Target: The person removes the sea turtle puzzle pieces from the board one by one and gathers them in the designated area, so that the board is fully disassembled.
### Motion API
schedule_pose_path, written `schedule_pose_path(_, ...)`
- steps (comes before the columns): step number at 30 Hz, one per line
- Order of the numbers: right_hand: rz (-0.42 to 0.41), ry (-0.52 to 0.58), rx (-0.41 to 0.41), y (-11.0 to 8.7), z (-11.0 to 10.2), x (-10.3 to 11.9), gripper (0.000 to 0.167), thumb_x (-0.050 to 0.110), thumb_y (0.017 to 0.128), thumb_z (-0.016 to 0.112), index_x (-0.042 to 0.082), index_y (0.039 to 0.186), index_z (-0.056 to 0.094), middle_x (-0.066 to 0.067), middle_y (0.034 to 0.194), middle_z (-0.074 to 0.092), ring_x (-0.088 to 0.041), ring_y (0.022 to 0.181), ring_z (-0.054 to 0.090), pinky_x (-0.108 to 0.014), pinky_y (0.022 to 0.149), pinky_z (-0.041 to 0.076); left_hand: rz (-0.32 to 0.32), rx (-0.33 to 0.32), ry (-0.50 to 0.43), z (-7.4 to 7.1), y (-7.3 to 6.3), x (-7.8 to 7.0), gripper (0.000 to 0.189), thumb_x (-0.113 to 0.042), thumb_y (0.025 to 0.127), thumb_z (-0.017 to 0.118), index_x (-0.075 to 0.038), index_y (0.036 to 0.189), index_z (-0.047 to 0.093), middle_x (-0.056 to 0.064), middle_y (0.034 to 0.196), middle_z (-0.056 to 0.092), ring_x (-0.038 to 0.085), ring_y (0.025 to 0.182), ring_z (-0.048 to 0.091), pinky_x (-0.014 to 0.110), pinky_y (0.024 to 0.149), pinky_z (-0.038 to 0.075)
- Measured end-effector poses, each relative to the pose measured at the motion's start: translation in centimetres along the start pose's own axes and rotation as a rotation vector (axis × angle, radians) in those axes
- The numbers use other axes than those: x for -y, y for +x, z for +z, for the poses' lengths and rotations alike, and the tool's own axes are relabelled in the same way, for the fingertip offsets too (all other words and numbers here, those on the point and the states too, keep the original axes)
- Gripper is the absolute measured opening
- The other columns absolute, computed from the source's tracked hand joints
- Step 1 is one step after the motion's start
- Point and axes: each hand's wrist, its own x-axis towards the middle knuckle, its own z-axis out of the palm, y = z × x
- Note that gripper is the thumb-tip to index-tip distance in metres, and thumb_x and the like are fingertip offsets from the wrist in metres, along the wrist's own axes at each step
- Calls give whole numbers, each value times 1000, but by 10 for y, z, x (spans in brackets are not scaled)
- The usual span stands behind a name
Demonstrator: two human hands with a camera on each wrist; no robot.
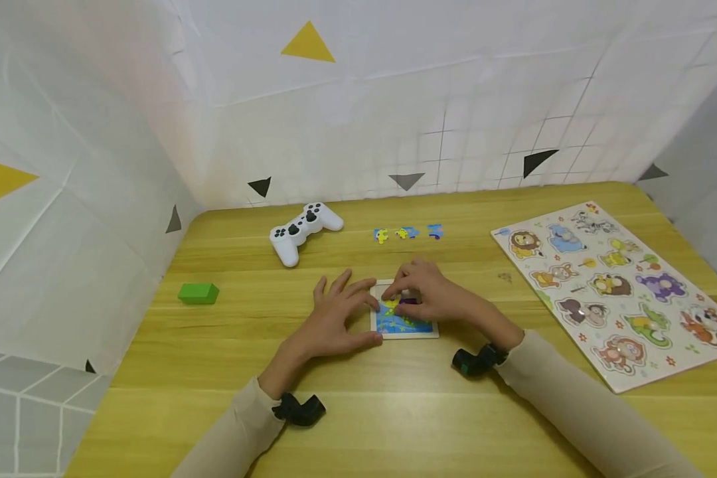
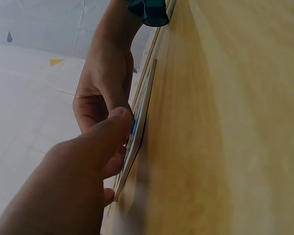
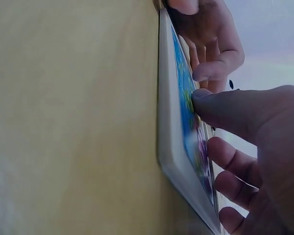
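Right hand now hiding the upper part of a small blue, pale-framed square jigsaw puzzle, flat on the yellow wood-grain table; pinching a piece? Can't tell! Left hand, loosely spread, ungripping, at its left edge.
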Motion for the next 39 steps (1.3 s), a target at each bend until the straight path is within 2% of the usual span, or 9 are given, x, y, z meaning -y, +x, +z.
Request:
schedule_pose_path(4,15,8,8,-1,0,1,22,19,86,79,22,108,79,2,101,68,-16,94,45,-40,85,30,-15,-12,3,1,0,-1,46,-62,90,66,-30,123,59,-8,164,38,39,158,12,69,119,-4)
schedule_pose_path(8,36,24,28,-1,-1,5,22,19,86,80,23,108,79,2,100,67,-16,93,45,-39,84,29,-26,-30,35,2,0,-1,68,-63,90,65,-26,145,49,-8,164,36,37,158,14,67,120,-2)
schedule_pose_path(11,51,38,47,-1,-1,6,22,19,86,81,23,108,79,3,99,66,-17,92,44,-38,83,27,-38,-32,65,3,0,-2,78,-65,90,63,-26,154,42,-7,166,35,37,158,14,67,120,0)
schedule_pose_path(17,61,56,53,-2,0,6,22,19,87,81,24,108,79,3,101,66,-16,93,44,-37,83,27,-86,-18,144,4,1,-4,78,-73,88,58,-33,154,44,-6,167,33,38,159,12,66,122,4)
schedule_pose_path(20,71,67,52,-2,0,5,21,19,87,81,24,108,78,4,101,66,-17,93,44,-38,83,26,-121,-23,184,2,0,-5,78,-77,86,56,-39,152,46,-4,168,32,42,158,10,68,121,5)
schedule_pose_path(24,90,82,57,-2,1,5,21,20,87,81,24,107,78,4,103,66,-18,94,44,-38,84,26,-147,-36,191,1,-1,-5,77,-79,84,57,-42,151,47,-3,168,32,47,157,9,73,118,4)
schedule_pose_path(39,94,111,52,-2,1,7,21,20,86,81,23,106,76,4,105,68,-18,95,45,-38,83,25,-150,-32,194,3,-1,-4,77,-79,83,56,-44,151,46,-2,169,30,46,157,8,73,118,4)
